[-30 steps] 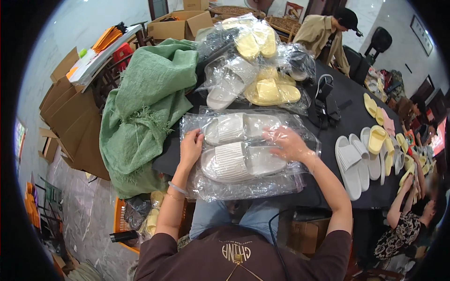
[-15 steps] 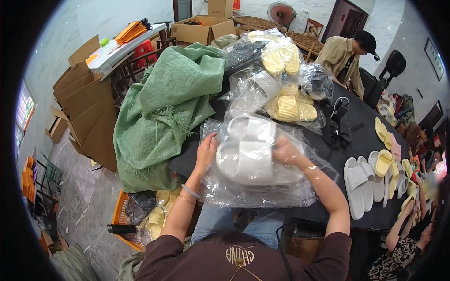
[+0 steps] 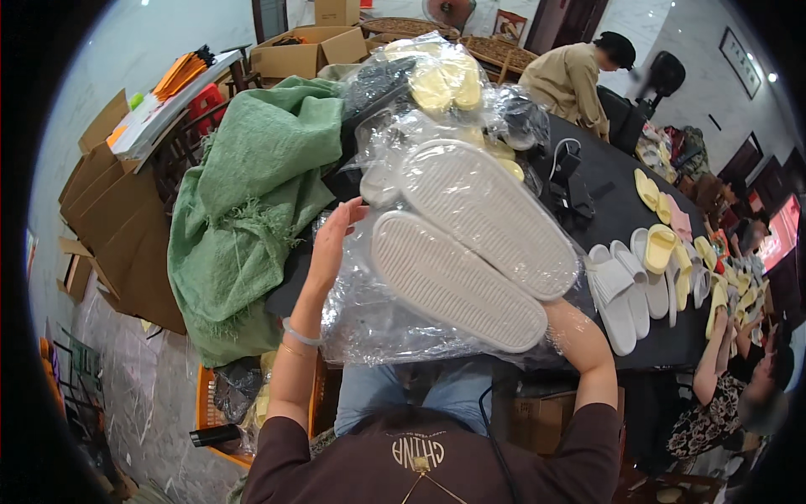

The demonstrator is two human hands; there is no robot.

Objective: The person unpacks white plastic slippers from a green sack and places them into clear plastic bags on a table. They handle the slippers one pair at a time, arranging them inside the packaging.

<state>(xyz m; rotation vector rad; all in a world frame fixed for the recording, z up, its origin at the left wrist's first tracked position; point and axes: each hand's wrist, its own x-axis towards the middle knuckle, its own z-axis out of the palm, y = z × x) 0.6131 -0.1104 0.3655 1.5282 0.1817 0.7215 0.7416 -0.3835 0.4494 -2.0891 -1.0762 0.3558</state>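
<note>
A pair of white slippers (image 3: 470, 244) is turned sole up above the table's near edge, ribbed soles facing me, with clear plastic shining over them. From the right, my right forearm (image 3: 581, 336) reaches under the heels and bears the pair. The fingers of that hand are hidden behind the soles. My left hand (image 3: 337, 228) is raised beside the slippers' left side, fingers stretched out, holding nothing. Flat clear plastic bags (image 3: 378, 323) lie in a layer beneath the slippers. Beyond them rises a heap of bagged yellow slippers (image 3: 445, 77) and other bagged pairs.
A green woven sack (image 3: 252, 185) slumps at the left, above an orange crate (image 3: 206, 403) of bagged slippers. Loose white slippers (image 3: 613, 298) and yellow ones line the right side. A black device (image 3: 575, 185) with a cable stands nearby. Other people work at the far right.
The slippers have been flipped from straps up to soles up and raised toward me. My right hand has gone out of sight beneath them. My left hand has lifted slightly.
</note>
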